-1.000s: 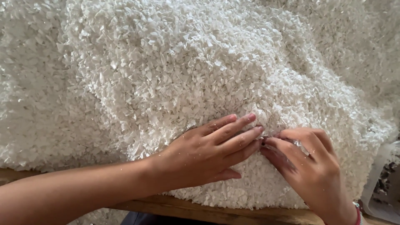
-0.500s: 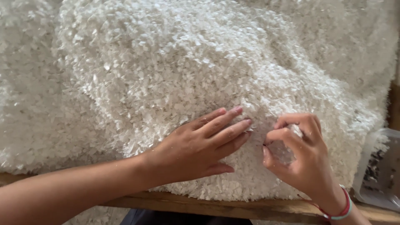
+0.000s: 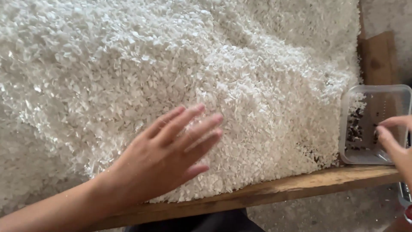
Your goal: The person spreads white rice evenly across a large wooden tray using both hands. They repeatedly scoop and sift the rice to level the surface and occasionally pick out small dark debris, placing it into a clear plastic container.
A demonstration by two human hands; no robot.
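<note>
The left hand (image 3: pixel 165 157) lies flat, fingers spread and holding nothing, on the heap of white plastic flakes (image 3: pixel 180 73) that rises beyond its fingertips. The right hand (image 3: pixel 397 144), half out of view, hovers over the clear plastic tray (image 3: pixel 374 95) with thumb and forefinger slightly parted; whether they pinch anything cannot be told. Dark bits (image 3: pixel 354 129) lie beneath those fingers.

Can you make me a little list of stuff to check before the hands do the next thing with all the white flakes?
1. Left hand flat and open over the white flake pile: ok.
2. Right hand over the clear plastic tray: ok.
3. Right fingertips holding a speck: cannot tell, blurred.
4. Tray sitting on the wooden board edge: ok.
5. Dark bits kept inside the tray: not ok, some lie on the flakes beside it.
</note>
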